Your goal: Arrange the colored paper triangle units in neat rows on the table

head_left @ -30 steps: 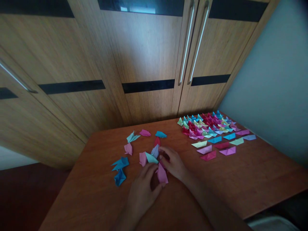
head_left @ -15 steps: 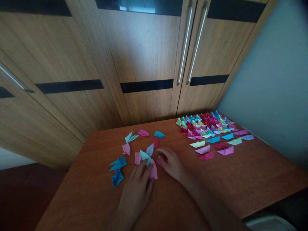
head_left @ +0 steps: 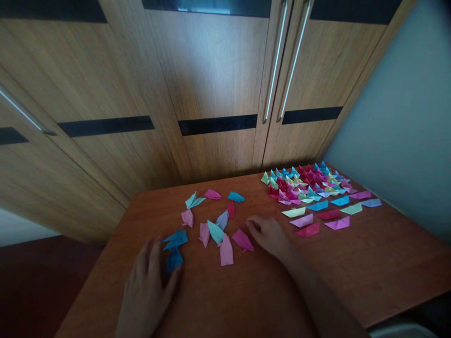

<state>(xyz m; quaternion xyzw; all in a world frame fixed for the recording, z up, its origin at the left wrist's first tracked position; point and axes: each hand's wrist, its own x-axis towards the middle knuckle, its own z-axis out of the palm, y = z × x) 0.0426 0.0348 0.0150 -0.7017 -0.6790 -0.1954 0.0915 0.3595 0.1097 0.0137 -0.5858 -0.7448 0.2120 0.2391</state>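
This looks like a room in a home. A tall wood-grain cabinet, wardrobe-like, with long silver metal bar handles and glossy black inset strips, fills the background. A plain pale blue-grey wall meets it at the right. Close against the cabinet stands a smooth reddish-brown wooden table, spread with small, brightly coloured folded-paper shapes, a household sort of handicraft.

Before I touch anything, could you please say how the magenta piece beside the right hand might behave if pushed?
The magenta piece looks like folded paper, so probably light. Lying flat, it would likely slide, not roll.
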